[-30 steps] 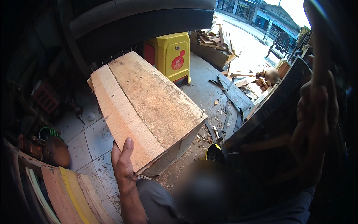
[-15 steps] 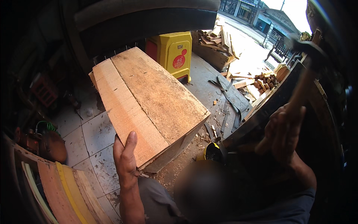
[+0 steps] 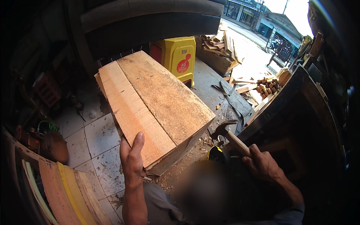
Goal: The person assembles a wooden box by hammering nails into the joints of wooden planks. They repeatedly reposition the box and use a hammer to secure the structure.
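A wooden box (image 3: 165, 93) topped with planks stands before me, tilted away to the far left. Several nails (image 3: 132, 50) stick up along its far edge. My left hand (image 3: 133, 159) grips the near left corner, the thumb on the top board and the other fingers round the edge, mostly hidden. My right hand (image 3: 264, 165) is closed round the wooden handle of a claw hammer (image 3: 235, 141). The hammer's dark head is beside the box's near right corner; whether it touches the wood I cannot tell.
Behind the box stands a yellow plastic stool (image 3: 183, 63). Scrap wood (image 3: 221, 47) is heaped at the far right, near black straps (image 3: 228, 97) on the floor. A dark panel (image 3: 296, 108) rises on the right. Curved boards (image 3: 63, 191) lean at lower left, below a compressor-like machine (image 3: 45, 142).
My right hand has brought the hammer down and left from its raised position on the right to beside the box. The left hand keeps its grip; the view has shifted slightly.
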The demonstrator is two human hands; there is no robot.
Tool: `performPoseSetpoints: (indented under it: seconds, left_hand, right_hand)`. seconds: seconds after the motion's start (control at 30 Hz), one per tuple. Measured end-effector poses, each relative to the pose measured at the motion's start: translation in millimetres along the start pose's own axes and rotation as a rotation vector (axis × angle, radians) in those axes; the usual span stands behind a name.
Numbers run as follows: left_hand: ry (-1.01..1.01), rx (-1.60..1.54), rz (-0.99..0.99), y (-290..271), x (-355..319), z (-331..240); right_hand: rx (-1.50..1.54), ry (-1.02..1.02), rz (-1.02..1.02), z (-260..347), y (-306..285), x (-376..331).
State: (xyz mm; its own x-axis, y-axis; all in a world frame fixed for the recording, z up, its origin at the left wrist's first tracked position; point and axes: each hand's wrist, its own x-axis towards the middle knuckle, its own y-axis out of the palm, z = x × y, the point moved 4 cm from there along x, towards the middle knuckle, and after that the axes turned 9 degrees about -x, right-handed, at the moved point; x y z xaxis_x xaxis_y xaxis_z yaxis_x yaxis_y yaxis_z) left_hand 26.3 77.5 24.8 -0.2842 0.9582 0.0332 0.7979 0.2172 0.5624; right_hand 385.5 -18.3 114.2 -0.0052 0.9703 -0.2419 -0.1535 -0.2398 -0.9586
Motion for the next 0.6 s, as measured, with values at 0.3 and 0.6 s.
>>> performPoseSetpoints:
  seconds: [0.3,0.6]
  left_hand:
    - [0.253,0.259,0.013,8.9,-34.6,-13.0]
    - [0.864,0.939,0.085,-7.1,-34.2,22.1]
  right_hand:
    - [0.35,0.208,0.323,-95.5,371.8,-79.9]
    - [0.216,0.271,0.207,-116.5,358.8,-26.7]
